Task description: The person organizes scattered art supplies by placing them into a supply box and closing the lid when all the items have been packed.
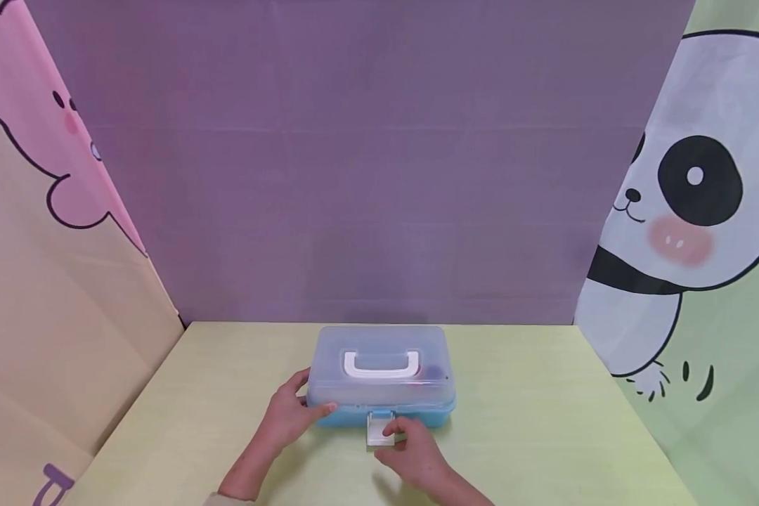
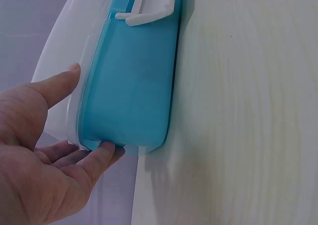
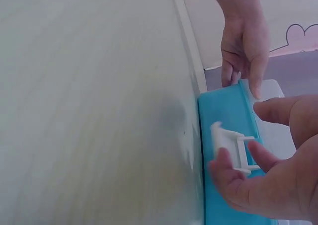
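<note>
A storage box [image 1: 379, 396] with a translucent lid, white handle [image 1: 381, 372] and light blue base [image 2: 131, 78] stands upright with its lid down. My left hand [image 1: 289, 414] holds the box's left end, thumb at the front rim and fingers bent against the end wall, as the left wrist view also shows. On the front, the white latch [image 1: 379, 429] is swung outward, off the lid. At the latch is my right hand [image 1: 414, 453], its fingers spread and loosely bent; fingertips [image 3: 223, 158] overlap the latch's edge in the right wrist view, with the thumb apart.
The box rests on a pale wood-grain table [image 1: 519, 407], near the middle. Behind it rises a purple backdrop [image 1: 367, 176]. Cartoon panels flank the table, a panda panel [image 1: 689, 211] at the right and a pink character panel [image 1: 57, 140] at the left.
</note>
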`<state>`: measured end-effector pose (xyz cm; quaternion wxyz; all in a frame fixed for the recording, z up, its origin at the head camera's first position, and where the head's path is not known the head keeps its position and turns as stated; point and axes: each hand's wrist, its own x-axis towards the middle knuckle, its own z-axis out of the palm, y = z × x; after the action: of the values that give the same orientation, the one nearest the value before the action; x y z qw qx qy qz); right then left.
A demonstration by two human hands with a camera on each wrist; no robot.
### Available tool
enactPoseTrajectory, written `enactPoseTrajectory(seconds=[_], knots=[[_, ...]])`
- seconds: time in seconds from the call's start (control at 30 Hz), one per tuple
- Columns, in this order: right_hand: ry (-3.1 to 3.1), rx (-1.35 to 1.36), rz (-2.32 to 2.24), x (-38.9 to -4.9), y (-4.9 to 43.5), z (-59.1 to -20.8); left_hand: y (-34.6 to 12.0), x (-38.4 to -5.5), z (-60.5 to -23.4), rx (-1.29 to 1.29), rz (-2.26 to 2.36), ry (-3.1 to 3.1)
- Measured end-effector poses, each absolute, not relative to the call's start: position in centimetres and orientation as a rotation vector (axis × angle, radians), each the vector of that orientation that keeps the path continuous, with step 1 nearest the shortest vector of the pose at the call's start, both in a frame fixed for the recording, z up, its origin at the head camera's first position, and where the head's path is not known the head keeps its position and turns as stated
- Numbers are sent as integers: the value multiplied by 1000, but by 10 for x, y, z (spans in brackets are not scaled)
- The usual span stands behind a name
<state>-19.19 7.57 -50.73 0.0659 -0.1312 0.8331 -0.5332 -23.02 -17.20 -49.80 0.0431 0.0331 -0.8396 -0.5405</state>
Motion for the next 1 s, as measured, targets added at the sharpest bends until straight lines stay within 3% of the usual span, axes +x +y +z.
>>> enactPoseTrajectory(seconds=[0.17,0.47,1.0], knots=[[2598,-488,-1625,-190,75,-508,-172,-230,-496,100,-1654,-2571],[3108,-1093,-965,-203,76,-509,-172,-231,-498,80,-1680,-2558],[3358,-1244,-757,-219,77,-483,-172,-229,-498,105,-1692,-2555]])
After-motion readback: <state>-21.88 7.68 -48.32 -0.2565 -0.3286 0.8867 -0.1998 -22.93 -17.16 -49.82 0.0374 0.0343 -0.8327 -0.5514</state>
